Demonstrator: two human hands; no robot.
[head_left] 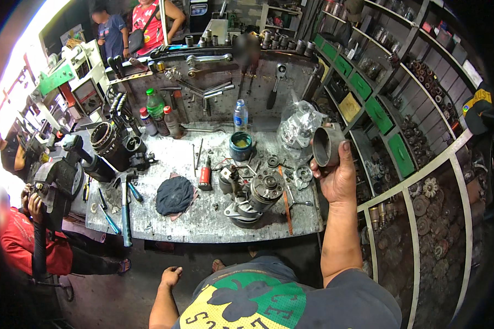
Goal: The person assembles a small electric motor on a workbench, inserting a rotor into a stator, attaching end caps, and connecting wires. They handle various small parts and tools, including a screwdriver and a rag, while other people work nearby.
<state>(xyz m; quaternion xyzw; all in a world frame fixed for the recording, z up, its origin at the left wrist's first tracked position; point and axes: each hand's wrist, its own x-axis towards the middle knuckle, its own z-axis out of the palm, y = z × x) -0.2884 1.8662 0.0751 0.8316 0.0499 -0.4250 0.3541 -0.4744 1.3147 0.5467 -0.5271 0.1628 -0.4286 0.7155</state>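
Observation:
Raised over the right side of the workbench (203, 225), my right hand (339, 178) is closed around a hollow grey metal sleeve (328, 146), its open end turned to the left. My left hand (172, 276) hangs low in front of the bench, fingers curled in and nothing visible in them. A partly taken-apart motor assembly (265, 189) stands near the bench's front edge, gears showing on top. Beside it are a red-and-black cylindrical part (205, 176), a dark rag (175, 196) and a dark green tub (240, 146) with yellowish contents.
A hammer (126, 211) and screwdrivers lie at the bench's left. Bottles (156, 109) and a plastic bag of parts (299, 129) stand behind. Shelves with green drawers (379, 114) line the right. At left, a person in red (27, 241) works at a vise (52, 183); two more people are at the back.

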